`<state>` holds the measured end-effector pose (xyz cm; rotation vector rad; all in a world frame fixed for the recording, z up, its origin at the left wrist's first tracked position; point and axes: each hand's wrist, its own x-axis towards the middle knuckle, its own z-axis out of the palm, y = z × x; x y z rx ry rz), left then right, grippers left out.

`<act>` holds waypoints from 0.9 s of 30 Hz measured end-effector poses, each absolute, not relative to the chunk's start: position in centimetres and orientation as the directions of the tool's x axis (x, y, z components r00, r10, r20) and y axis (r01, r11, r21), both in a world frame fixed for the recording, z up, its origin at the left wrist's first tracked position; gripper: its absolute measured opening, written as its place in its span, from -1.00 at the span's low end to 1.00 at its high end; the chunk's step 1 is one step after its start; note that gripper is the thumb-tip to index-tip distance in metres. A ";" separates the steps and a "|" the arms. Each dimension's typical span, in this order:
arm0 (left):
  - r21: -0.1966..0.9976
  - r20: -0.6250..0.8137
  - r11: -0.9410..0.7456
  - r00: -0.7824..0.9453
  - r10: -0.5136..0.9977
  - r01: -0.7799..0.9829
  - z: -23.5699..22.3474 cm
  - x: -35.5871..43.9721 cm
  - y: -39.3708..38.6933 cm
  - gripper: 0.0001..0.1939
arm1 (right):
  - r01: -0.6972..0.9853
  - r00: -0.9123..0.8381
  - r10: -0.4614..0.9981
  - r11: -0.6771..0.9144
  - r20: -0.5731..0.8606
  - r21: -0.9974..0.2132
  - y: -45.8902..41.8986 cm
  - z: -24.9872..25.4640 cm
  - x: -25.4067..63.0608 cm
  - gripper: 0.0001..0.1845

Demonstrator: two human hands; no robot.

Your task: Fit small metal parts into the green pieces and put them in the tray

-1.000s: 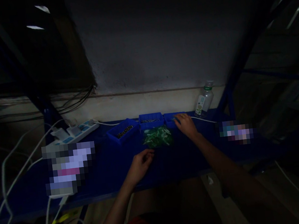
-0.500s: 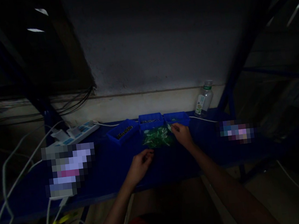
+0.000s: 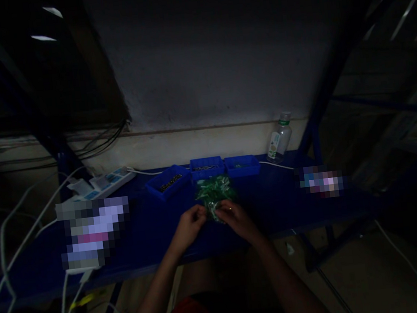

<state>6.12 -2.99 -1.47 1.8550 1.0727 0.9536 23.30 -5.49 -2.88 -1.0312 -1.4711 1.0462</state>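
Right hand (image 3: 239, 221) at green plastic (image 3: 215, 188)

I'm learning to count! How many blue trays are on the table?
3: the left tray, slanted; the middle tray, behind the green pile; the right tray, beside the middle one. None seems hidden.

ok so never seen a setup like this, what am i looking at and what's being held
No robot here: just a person's bare hands, seen by a camera on their head looking forward and down. On the blue table lie three blue trays, a white power strip and a clear bottle. The right hand touches the near edge of some shiny green plastic; the left hand is close beside it. It's too dark to tell what either grips.
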 end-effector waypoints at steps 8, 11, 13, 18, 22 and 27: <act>0.884 0.226 -0.359 0.399 0.888 0.299 -1.7 6.1 -2.7 -0.92 | 0.165 -0.082 0.966 0.255 0.245 -0.953 -4.4 -4.1 23.7 -0.77; 0.882 0.229 -0.360 0.392 0.891 0.303 -1.9 6.0 -2.6 -0.89 | 0.267 -0.018 0.946 0.317 0.324 -0.910 -4.3 -4.0 23.7 -0.79; 0.893 0.217 -0.338 0.373 0.902 0.296 -1.8 6.0 -2.7 -0.84 | 0.345 0.043 0.921 0.350 0.387 -0.871 -4.4 -3.9 23.7 -0.79; 0.935 0.167 -0.258 0.339 0.926 0.244 -1.1 6.0 -2.9 -0.72 | 0.279 -0.031 0.942 0.329 0.334 -0.902 -4.6 -3.7 23.7 -0.65; 0.939 0.164 -0.232 0.262 0.951 0.254 -0.9 6.0 -2.8 -0.63 | 0.076 -0.075 0.971 0.234 0.229 -0.969 -4.5 -3.8 23.8 -0.46; 0.960 0.133 -0.193 0.276 0.952 0.202 -1.1 6.1 -2.8 -0.57 | 0.127 -0.082 0.960 0.277 0.268 -0.952 -4.8 -3.6 23.9 -0.64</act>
